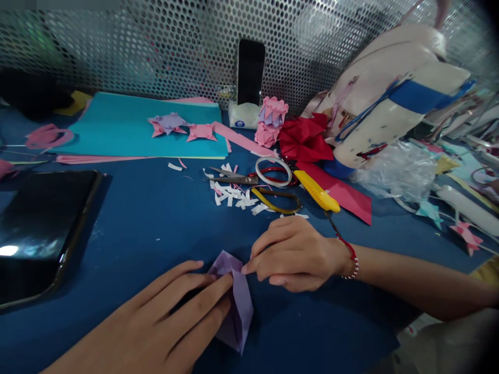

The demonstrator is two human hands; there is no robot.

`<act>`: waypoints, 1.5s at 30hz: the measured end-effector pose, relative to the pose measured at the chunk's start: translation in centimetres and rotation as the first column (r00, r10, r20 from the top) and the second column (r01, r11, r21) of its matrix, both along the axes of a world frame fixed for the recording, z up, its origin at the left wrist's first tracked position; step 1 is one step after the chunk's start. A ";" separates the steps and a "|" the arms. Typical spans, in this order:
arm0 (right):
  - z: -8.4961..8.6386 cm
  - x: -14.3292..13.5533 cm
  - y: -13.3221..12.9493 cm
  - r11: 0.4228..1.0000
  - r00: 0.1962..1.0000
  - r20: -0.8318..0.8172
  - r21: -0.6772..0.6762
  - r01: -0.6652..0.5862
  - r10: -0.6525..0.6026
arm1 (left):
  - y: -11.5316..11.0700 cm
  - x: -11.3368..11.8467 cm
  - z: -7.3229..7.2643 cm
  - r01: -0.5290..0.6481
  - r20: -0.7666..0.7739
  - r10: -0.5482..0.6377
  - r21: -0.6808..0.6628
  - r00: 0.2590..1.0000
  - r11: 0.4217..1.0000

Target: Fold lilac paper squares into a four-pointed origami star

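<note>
A folded purple paper [242, 304] lies on the blue table near its front, with creased flaps and a pointed lower end. My left hand [175, 311] rests on its left side, fingers stretched and slightly apart, fingertips pressing on the paper and covering part of it. From the right, my right hand [296, 254] touches the upper right edge of the paper with the index fingertip. Its other fingers are curled, and a red beaded bracelet [353, 259] circles the wrist. Whether the right fingers pinch the paper is hard to tell.
Beyond the hands lie scissors [276, 200], white paper scraps [234, 195], a tape ring [273, 172] and a yellow cutter [317, 191]. A tablet [42, 228] is at left, teal sheets [128, 130] behind, an upright phone [250, 72] and a bottle [397, 114] further back.
</note>
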State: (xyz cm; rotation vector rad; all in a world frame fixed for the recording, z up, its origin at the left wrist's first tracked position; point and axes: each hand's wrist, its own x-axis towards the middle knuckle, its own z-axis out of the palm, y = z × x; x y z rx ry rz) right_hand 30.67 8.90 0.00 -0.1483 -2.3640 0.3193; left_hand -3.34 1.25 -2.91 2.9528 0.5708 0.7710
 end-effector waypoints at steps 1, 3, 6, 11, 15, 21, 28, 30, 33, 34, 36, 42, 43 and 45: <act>0.1 0.0 0.0 1.000 1.000 0.004 0.001 -0.005 0.005 | 0.0 0.0 0.1 -0.001 0.006 0.001 0.008 1.000 1.000; 0.1 -0.1 0.1 1.000 1.000 0.016 0.003 -0.012 0.012 | -0.1 -0.1 0.2 -0.010 0.008 0.010 0.012 1.000 1.000; 0.1 0.0 0.1 1.000 1.000 0.029 0.018 -0.013 0.012 | -0.1 -0.2 0.1 -0.024 0.023 0.024 0.017 0.999 1.000; 0.1 0.1 0.1 0.999 0.998 0.056 0.048 -0.013 0.011 | -0.1 -0.1 0.1 -0.012 0.019 0.011 0.023 1.000 1.000; 0.2 -0.1 0.1 0.998 0.998 0.057 0.060 -0.002 -0.001 | -0.1 -0.2 0.1 0.002 0.024 -0.003 0.035 1.000 0.999; 0.3 -0.2 0.2 0.996 0.998 0.058 0.090 -0.006 0.001 | -0.2 -0.2 -0.2 -0.009 0.043 0.007 0.024 0.999 1.000; 0.0 0.0 0.2 0.979 0.993 0.115 0.202 -0.019 -0.005 | -0.9 -0.9 -0.5 -0.024 0.061 0.023 0.022 0.998 0.999; -0.2 0.1 0.3 0.973 0.990 0.138 0.229 -0.028 -0.004 | -1.0 -0.8 -0.4 -0.031 0.056 0.029 0.026 0.998 0.999; -0.3 0.2 0.3 0.972 0.985 0.171 0.230 -0.040 0.000 | -0.6 -0.3 -0.2 -0.022 0.048 0.020 0.044 0.999 0.999; -0.2 0.2 0.3 0.975 0.983 0.185 0.222 -0.034 -0.007 | -0.4 -0.1 -0.2 -0.018 0.045 0.016 0.049 0.999 0.999; 0.0 0.1 0.0 0.979 0.973 0.226 0.205 0.004 -0.051 | -0.1 0.1 -0.2 -0.009 0.055 0.006 0.059 0.998 0.998; 0.5 -0.8 -1.1 0.939 0.919 0.290 0.293 0.179 -0.265 | 0.1 -0.1 -0.2 0.000 0.032 -0.002 0.057 0.999 0.998; 0.4 -0.9 -1.2 0.927 0.918 0.277 0.324 0.188 -0.283 | 0.1 -0.1 -0.2 0.004 0.031 -0.006 0.060 1.000 0.998; 0.1 -1.2 -1.3 0.910 0.920 0.248 0.363 0.202 -0.304 | 0.1 -0.1 -0.2 0.009 0.017 -0.010 0.056 1.000 0.998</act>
